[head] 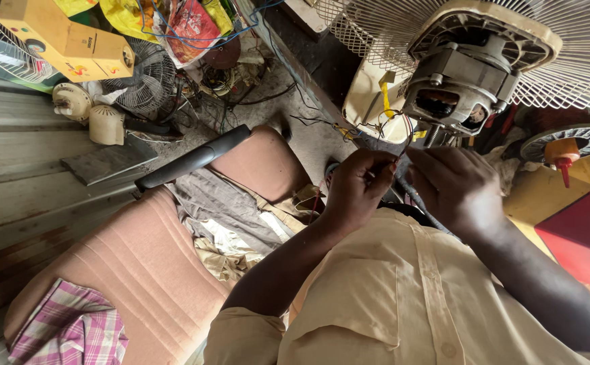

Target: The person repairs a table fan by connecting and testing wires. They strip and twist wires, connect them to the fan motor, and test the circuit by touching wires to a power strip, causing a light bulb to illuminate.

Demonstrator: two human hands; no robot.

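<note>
A cream electric fan lies in front of me with its wire guard (578, 61) at the top right and its bare motor (460, 74) exposed. Thin coloured wires (396, 132) hang from the motor down to my hands. My left hand (357, 189) pinches these wires between thumb and fingers. Close beside it, my right hand (453, 186) is curled on the same wire bundle, just below the motor. A thicker dark cable (420, 203) runs down between my hands toward my cream shirt.
A worn tan chair seat (139, 263) with rumpled cloths (224, 209) and a plaid cloth (72, 331) lies at the left. Fan parts, a small grille (143, 78) and a yellow box (65, 37) clutter the top left. A red case (582, 236) sits at the right.
</note>
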